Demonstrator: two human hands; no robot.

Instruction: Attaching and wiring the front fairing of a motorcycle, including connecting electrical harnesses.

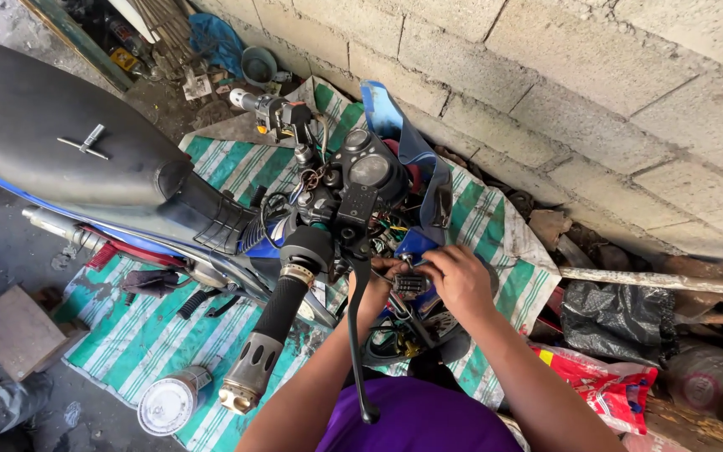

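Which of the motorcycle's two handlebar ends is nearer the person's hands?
The near end with the black-and-silver grip, left of the left hand; the far end points toward the wall.

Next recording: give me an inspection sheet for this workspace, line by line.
Surface: green-striped tarp spread on a dirty floor, under a motorcycle.
Job's things: small black connector with wires, held below the gauges.
Clutter: tin can, wood block, red bag, black bag.
Grippers: left hand and right hand, fingers on the connector.
Cables: loose wiring exposed behind the handlebar grip.
Surroundings: block wall, black seat.
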